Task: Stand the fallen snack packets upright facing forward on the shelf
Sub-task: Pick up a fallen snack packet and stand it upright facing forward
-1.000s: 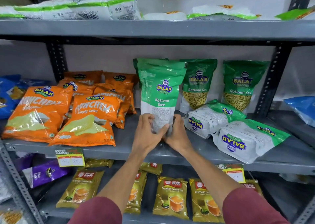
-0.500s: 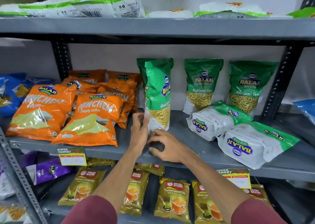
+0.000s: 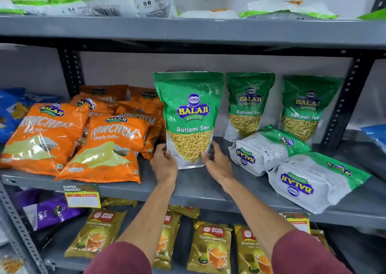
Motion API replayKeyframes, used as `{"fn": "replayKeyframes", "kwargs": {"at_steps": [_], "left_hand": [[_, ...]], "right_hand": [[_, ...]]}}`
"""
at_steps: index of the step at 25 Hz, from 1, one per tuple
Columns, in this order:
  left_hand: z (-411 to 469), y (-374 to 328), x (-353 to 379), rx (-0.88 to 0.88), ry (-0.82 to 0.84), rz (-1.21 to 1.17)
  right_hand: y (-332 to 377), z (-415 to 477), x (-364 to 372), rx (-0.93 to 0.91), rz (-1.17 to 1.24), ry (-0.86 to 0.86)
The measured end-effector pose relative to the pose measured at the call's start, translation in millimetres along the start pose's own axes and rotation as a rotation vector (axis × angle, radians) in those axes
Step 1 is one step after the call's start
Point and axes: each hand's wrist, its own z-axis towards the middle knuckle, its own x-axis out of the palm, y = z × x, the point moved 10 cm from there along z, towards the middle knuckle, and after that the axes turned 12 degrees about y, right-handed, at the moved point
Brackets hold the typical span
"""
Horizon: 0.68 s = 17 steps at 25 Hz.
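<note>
A green Ratlami Sev packet [image 3: 189,115] stands upright on the grey middle shelf [image 3: 188,188], its front label facing me. My left hand [image 3: 164,165] grips its lower left edge and my right hand [image 3: 217,165] presses its lower right edge. Two more green sev packets [image 3: 249,104] [image 3: 307,108] stand upright at the back to its right. In front of those, two packets lie fallen on their sides with white backs showing: the nearer-centre one [image 3: 265,150] and a larger-looking one [image 3: 313,179] by the shelf's front edge.
Orange Crunchem chip bags [image 3: 106,148] lean in a pile to the left. Blue bags [image 3: 10,111] sit at far left. A black upright post [image 3: 344,100] bounds the right. White-green packs lie on the top shelf [image 3: 188,29]; tea packets [image 3: 211,248] fill the shelf below.
The green packet has turned from back-facing, through side-on, to front-facing. Both hands stayed at its base and now hold it from either side.
</note>
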Motion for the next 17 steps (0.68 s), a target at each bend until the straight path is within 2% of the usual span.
{"fn": "replayKeyframes", "kwargs": {"at_steps": [6, 17], "left_hand": [[-9.0, -0.9, -8.9, -0.066, 0.006, 0.009], [-34.1, -6.1, -36.3, -0.007, 0.025, 0.139]], "right_hand": [[24.6, -23.0, -0.8, -0.194, -0.039, 0.030], [20.1, -50.3, 13.1, -0.200, -0.021, 0.082]]}}
